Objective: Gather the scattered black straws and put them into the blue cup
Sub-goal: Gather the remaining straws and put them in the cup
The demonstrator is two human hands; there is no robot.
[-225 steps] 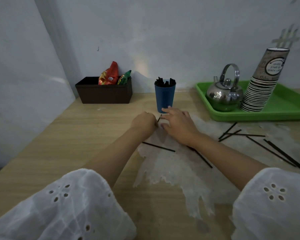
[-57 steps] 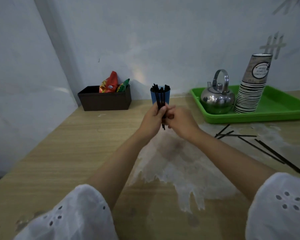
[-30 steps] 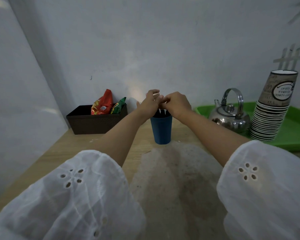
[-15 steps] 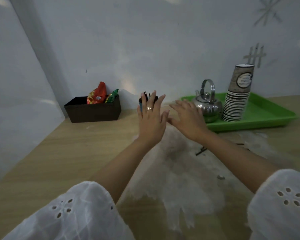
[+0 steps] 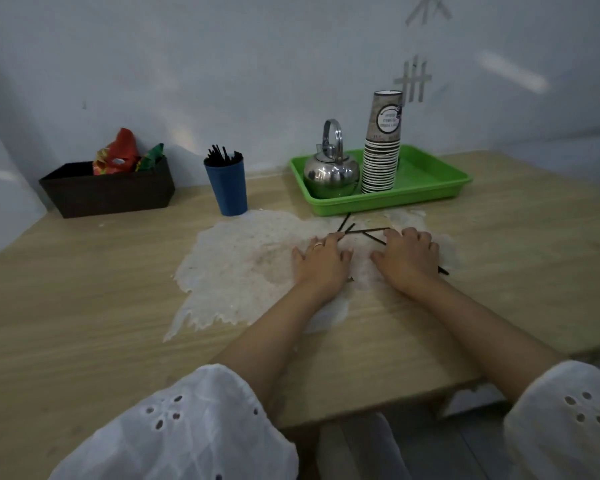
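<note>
The blue cup (image 5: 227,187) stands upright on the wooden table, with several black straws (image 5: 220,156) sticking out of its top. More loose black straws (image 5: 359,231) lie crossed on a pale worn patch of the table, in front of the green tray. My left hand (image 5: 321,260) lies flat, palm down, its fingertips touching the left ends of those straws. My right hand (image 5: 408,258) rests palm down over other straws; one straw end (image 5: 443,270) pokes out to its right. Neither hand visibly grips a straw.
A green tray (image 5: 430,181) at the back right holds a steel kettle (image 5: 330,169) and a tall stack of paper cups (image 5: 381,147). A dark box (image 5: 108,190) with snack packets sits back left. The table's front edge (image 5: 378,407) is near my right arm.
Both hands have come away from the blue cup and dropped onto the loose straws at the right, and the straws held earlier now stand in the cup.
</note>
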